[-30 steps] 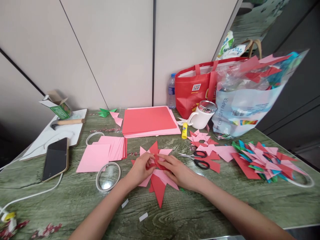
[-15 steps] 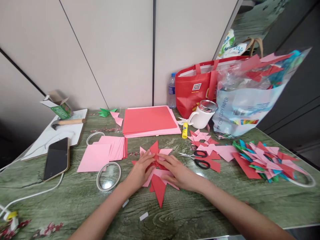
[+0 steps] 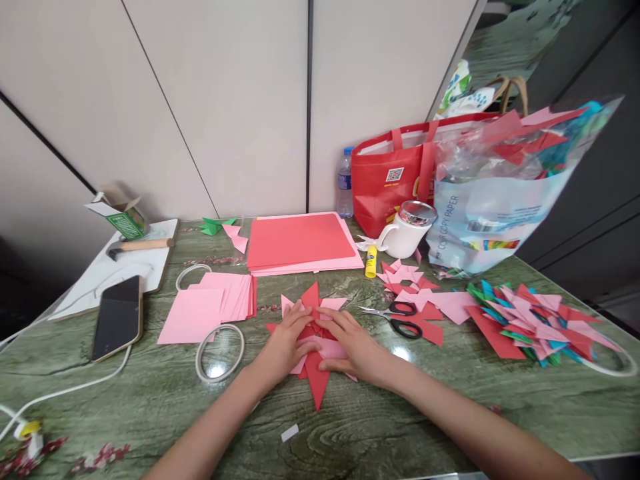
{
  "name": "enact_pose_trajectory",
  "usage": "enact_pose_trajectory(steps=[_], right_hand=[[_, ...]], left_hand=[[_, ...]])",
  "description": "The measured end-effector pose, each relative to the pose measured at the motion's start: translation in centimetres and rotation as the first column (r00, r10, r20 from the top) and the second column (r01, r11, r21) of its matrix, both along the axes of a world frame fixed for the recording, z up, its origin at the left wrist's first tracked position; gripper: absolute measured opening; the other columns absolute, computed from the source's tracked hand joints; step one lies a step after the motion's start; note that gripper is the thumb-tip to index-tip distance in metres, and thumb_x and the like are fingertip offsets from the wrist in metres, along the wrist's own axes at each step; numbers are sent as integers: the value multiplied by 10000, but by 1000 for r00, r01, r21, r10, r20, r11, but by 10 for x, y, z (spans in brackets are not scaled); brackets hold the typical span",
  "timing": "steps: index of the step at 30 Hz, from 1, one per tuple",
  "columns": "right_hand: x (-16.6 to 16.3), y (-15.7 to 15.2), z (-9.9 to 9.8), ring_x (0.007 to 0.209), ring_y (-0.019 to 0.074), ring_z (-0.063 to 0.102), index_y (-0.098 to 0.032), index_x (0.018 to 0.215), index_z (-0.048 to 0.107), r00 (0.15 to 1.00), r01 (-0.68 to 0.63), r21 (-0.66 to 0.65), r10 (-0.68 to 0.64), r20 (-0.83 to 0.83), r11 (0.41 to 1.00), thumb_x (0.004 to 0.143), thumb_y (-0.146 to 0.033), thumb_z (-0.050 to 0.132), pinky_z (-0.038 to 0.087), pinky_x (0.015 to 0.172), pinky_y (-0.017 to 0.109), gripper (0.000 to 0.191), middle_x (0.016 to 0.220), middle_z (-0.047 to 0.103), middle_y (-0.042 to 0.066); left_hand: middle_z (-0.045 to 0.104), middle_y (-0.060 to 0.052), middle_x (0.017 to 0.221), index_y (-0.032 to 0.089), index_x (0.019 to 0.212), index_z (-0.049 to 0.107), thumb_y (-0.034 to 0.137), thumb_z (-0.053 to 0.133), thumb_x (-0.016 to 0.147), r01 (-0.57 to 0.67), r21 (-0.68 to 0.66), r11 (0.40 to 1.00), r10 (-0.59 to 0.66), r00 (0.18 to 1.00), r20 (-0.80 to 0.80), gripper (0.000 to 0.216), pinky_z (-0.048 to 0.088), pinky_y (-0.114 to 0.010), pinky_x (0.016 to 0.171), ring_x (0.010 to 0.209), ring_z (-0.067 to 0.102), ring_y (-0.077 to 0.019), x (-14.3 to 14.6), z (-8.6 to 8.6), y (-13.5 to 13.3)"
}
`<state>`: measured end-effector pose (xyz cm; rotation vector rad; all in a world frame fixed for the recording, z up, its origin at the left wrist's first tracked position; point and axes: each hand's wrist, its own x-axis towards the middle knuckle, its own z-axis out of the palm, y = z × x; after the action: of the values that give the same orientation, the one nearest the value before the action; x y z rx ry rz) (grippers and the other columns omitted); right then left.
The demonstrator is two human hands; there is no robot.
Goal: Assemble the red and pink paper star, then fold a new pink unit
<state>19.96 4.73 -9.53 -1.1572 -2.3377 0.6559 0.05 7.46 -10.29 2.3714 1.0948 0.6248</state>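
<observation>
On the far left lie a phone (image 3: 118, 319) and a hammer (image 3: 143, 247). Next come the pink squares (image 3: 193, 313), fanned in a loose stack, with a tape ring (image 3: 219, 353) just beside them.

The left hand (image 3: 287, 340) rests on the star's left half, fingers stretched out, thumb well apart from them; it lies over the paper rather than closing round it. The star (image 3: 315, 375), of folded red and pink paper, is flat on the table (image 3: 365, 433) between the hands, one red point toward the person. The right hand (image 3: 359, 348) covers the right half, likewise spread, thumb apart from the fingers. Whether either has paper pinched under the fingertips, I cannot tell.

The star should be very light, crisp along its folds, yet easily bent at the thin tips; loose pieces could slide on each other. It is best taken near the middle, where layers overlap, with a palm beneath.

Further right are the glue stick (image 3: 371, 263), scissors (image 3: 404, 327), mug (image 3: 407, 235) and a pile of folded paper (image 3: 537, 320).
</observation>
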Motion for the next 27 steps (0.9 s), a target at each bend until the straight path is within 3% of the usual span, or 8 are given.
enact_pose_trajectory(steps=[5,9,15,18,21,24,27], right_hand=[[4,3,1,1239,261,396,-182,1265,451,998,-2,-45,-1,-64,999,720,-458,688,371,1015,430,655,1366,398,152],[15,9,11,1135,209,509,-190,1266,444,995,-25,-113,13,-101,993,832,-327,590,457,936,364,478,1329,447,132],[20,10,29,1199,189,448,-231,1275,464,986,-161,-30,162,41,987,899,-227,475,404,999,350,377,1318,449,92],[14,10,28,1186,212,440,-237,1267,478,974,-199,27,194,120,980,904,-231,468,411,989,389,363,1297,464,95],[7,13,23,1160,223,444,-204,1131,568,972,-190,57,180,152,980,924,-251,436,413,980,409,251,1240,510,105],[6,17,18,1150,202,458,-200,1071,574,982,-173,41,169,87,984,928,-241,428,418,974,382,208,1241,510,101],[8,20,15,1158,187,468,-216,1137,520,988,-153,-3,153,-29,988,892,-233,503,414,976,356,246,1246,510,94]], left_hand=[[510,-142,1317,171,1199,535,247,650,782,13,41,999,-11,999,-51,438,284,-519,1072,1336,284,-273,0,-1,0],[510,-147,1313,162,1161,554,271,618,809,37,65,997,-31,996,-88,374,290,-518,1070,1335,288,-277,0,0,0],[516,-135,1307,167,1121,569,294,623,804,49,79,996,-43,996,-82,345,260,-530,1082,1335,286,-283,-1,-4,1],[518,-128,1306,184,1121,564,301,633,795,49,63,997,-45,997,-64,353,262,-533,1080,1336,286,-279,0,-5,2],[520,-118,1307,205,1162,531,289,637,793,44,44,998,-41,998,-53,392,238,-544,1084,1338,282,-273,1,-5,1],[482,-139,1342,196,1226,472,286,643,788,6,-3,1000,-7,998,-60,479,248,-529,1083,1342,264,-276,0,-3,0],[379,-170,1414,204,1296,385,305,640,787,-66,-62,996,61,995,-73,577,317,-512,1049,1338,267,-288,-1,-2,-1]])
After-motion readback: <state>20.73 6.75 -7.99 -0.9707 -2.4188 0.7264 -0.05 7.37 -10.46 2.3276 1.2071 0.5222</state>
